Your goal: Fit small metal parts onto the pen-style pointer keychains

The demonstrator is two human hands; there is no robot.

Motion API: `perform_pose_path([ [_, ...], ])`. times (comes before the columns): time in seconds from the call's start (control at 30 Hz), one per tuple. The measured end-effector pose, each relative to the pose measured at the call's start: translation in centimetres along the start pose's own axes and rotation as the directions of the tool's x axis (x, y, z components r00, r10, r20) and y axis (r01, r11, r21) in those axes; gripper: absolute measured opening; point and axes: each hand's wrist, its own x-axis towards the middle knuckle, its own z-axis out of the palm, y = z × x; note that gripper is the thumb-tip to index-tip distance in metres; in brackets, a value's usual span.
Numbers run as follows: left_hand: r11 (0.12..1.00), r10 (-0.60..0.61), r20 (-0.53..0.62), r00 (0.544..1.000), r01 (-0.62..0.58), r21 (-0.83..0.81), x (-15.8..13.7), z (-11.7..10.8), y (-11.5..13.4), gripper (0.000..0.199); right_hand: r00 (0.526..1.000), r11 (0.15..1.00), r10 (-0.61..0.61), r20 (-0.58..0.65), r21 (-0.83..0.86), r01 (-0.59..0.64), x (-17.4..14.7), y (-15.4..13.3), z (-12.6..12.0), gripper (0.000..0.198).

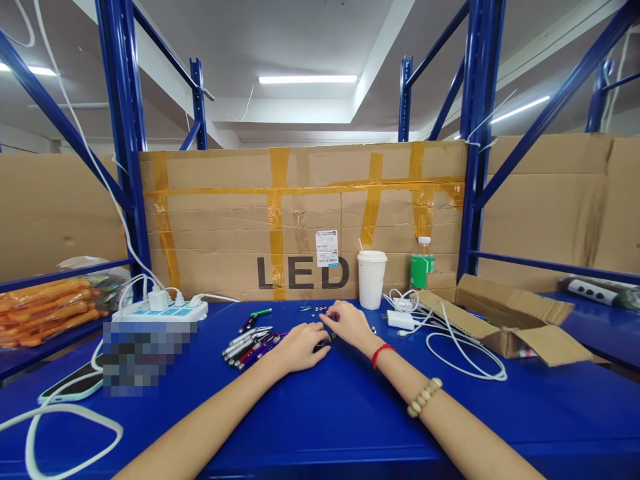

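Bright overhead tube light [307, 79], warped edges.

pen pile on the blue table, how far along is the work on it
Done: cannot tell; no finished group stands apart. In hand: left hand and right hand meet over a small dark piece on the blue table, beside the pile of pens. Left: that pile, plus small loose parts behind the hands.

1. A white paper cup [371, 279] stands near the cardboard wall [300, 213].
2. A green bottle [423, 263] stands just beside the cup.
3. An open cardboard box [505, 320] sits on the blue table [340, 413].
4. A white power strip [160, 310] has plugs in it.
5. Orange packs [45, 310] lie on a side shelf.
6. A white cable [465, 350] curls by the box.
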Motion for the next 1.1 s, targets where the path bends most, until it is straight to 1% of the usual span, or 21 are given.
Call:
perform_pose_path([
  [0.07,1.0,0.001,-0.005,1.0,-0.001,0.015,0.1,0.3,0.1,0.032,0.996,0.981,0.076,-0.053,0.185,-0.065,0.3,-0.3,0.1,0.038],
  [0.13,1.0,0.007,-0.013,1.0,-0.006,0.03,0.1,0.4,0.1,0.034,0.987,0.909,0.154,-0.047,0.399,-0.123,0.6,-0.8,0.1,0.045],
  [0.23,0.998,0.004,-0.037,0.999,-0.002,0.059,0.1,0.4,-0.3,0.035,0.977,0.72,0.212,0.025,0.672,-0.173,0.9,-1.5,0.1,0.043],
  [0.3,0.997,-0.002,-0.061,0.998,0.007,0.083,0.2,0.5,-0.6,0.034,0.971,0.583,0.228,0.075,0.788,-0.198,1.0,-1.9,0.1,0.04],
  [0.4,0.993,0.001,-0.106,0.994,0.011,0.116,0.2,0.6,-1.0,0.03,0.96,0.396,0.239,0.145,0.888,-0.232,0.9,-2.1,0.1,0.04],
  [0.5,0.988,0.009,-0.177,0.984,0.019,0.156,0.2,0.4,-1.2,0.03,0.948,0.245,0.25,0.199,0.934,-0.26,0.9,-2.1,0.2,0.04],
  [0.57,0.982,0.019,-0.237,0.971,0.026,0.185,0.1,-0.1,-1.2,0.033,0.938,0.168,0.262,0.226,0.947,-0.275,0.9,-2.2,0.1,0.039],
  [0.67,0.976,0.012,-0.335,0.942,0.062,0.209,0.2,-1.3,-1.3,0.037,0.928,0.082,0.277,0.247,0.957,-0.279,0.9,-2.4,-0.1,0.041],
  [0.73,0.971,-0.002,-0.416,0.909,0.101,0.217,0.2,-2.3,-1.3,0.038,0.924,0.038,0.28,0.262,0.958,-0.283,0.9,-2.6,-0.3,0.043],
  [0.77,0.968,0.008,-0.465,0.886,0.11,0.227,0.1,-2.9,-1.2,0.037,0.921,0.021,0.277,0.273,0.957,-0.29,0.9,-2.8,-0.4,0.043],
  [0.8,0.962,0.057,-0.541,0.839,0.099,0.256,-0.1,-3.5,-1.0,0.035,0.919,0.009,0.271,0.285,0.954,-0.299,0.9,-2.9,-0.5,0.044],
  [0.83,0.951,0.151,-0.589,0.794,0.045,0.305,-0.4,-4.1,-0.7,0.033,0.918,0.004,0.263,0.296,0.951,-0.308,1.0,-3.1,-0.6,0.044],
  [0.9,0.908,0.349,-0.59,0.728,-0.105,0.406,-1.7,-5.3,0.7,0.033,0.921,0.011,0.239,0.307,0.948,-0.319,1.1,-3.4,-0.8,0.043],
  [0.93,0.881,0.426,-0.585,0.69,-0.17,0.442,-2.6,-5.9,1.6,0.032,0.924,0.021,0.223,0.309,0.947,-0.322,1.2,-3.6,-0.9,0.043],
  [1.0,0.821,0.544,-0.573,0.613,-0.247,0.515,-5.0,-6.7,3.9,0.029,0.93,0.043,0.191,0.314,0.944,-0.327,1.2,-4.1,-1.4,0.045],
  [1.07,0.793,0.594,-0.57,0.567,-0.295,0.533,-8.1,-6.9,6.2,0.031,0.933,0.061,0.158,0.322,0.94,-0.335,0.7,-4.7,-2.2,0.05],
  [1.1,0.794,0.598,-0.592,0.54,-0.299,0.53,-9.8,-6.7,7.2,0.033,0.934,0.068,0.145,0.326,0.939,-0.338,0.2,-5.0,-2.6,0.051],
])
